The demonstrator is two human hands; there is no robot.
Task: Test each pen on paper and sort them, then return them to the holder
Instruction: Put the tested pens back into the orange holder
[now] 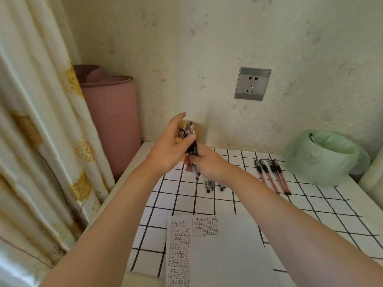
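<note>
Both hands meet near the back wall around a bunch of black pens (pixel 192 139) held upright. My left hand (pixel 167 150) wraps the bunch from the left, its fingers partly spread. My right hand (pixel 205 162) grips the lower ends of the pens. Behind the hands an orange pen holder (pixel 198 131) shows only at its edge. More black pens (pixel 209 184) lie on the table just below my right hand. Several red pens (pixel 273 175) lie side by side to the right. A white paper (pixel 219 251) with rows of test marks lies near the front.
The table (pixel 323 206) has a white cloth with a black grid. A green-lined bin (pixel 325 156) stands at the back right. A rolled pink mat (pixel 112 121) leans in the left corner beside a curtain (pixel 39 141). A wall socket (pixel 252 83) is above.
</note>
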